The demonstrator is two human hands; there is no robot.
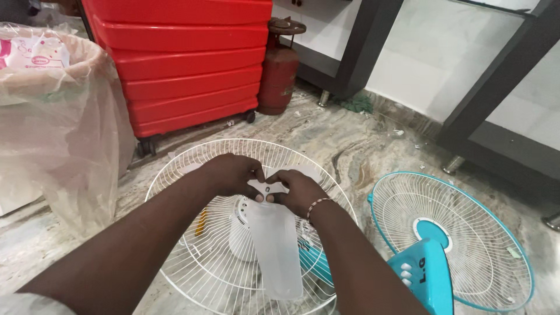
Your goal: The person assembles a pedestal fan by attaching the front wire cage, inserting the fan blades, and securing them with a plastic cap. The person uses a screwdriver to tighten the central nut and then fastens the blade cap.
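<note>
Both hands meet at the hub of a translucent fan blade (274,245). The left hand (230,174) and right hand (297,189) each pinch its top, holding it centred over the white rear grille (175,175). The front grille (466,233) lies apart on the floor, out of the way.

Both forearms are reaching forward from the bottom edge and converging at the middle. The left hand (230,173) is curling knuckles-up, its thumb pointing inward. The right hand (297,189) is mirroring it, fingers bent, its thumb tip meeting the left thumb. Both hands are pinching closed.
</note>
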